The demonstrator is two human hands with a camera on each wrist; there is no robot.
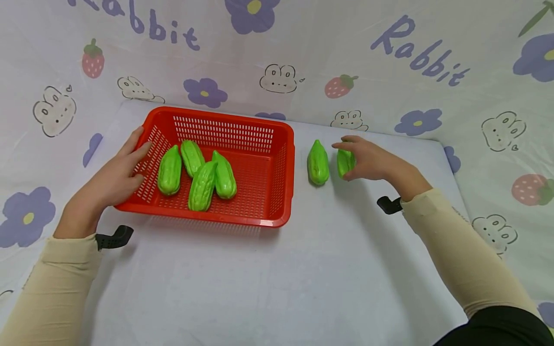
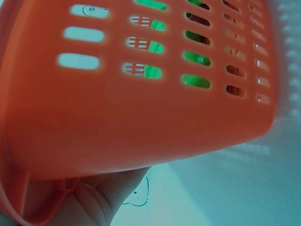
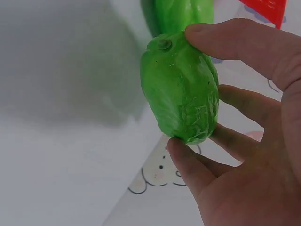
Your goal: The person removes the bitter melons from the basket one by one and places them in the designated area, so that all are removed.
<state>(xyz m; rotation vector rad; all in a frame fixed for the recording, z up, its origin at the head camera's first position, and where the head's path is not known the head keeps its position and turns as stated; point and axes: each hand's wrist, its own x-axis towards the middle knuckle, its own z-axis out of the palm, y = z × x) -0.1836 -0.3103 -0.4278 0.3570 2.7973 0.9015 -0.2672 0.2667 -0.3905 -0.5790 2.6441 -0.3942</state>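
My left hand (image 1: 113, 177) grips the left end of a red plastic basket (image 1: 242, 222); in the left wrist view the basket's slotted wall (image 2: 141, 117) hides most of that hand. Several green bitter melons (image 1: 169, 170) lie in the basket's left half, one leaning across another. To the right of the basket, my right hand (image 1: 370, 157) holds a bitter melon (image 3: 181, 89) between thumb and fingers, its tips spread around the ends and side. Another bitter melon (image 1: 318, 163) lies on the table between the basket and this hand.
The white-covered table (image 1: 268, 288) ends at the back against a hanging cloth (image 1: 303, 43) printed with rabbits, flowers and strawberries. A black wrist mount (image 1: 389, 205) sticks out from the right sleeve, and another (image 1: 116, 237) from the left.
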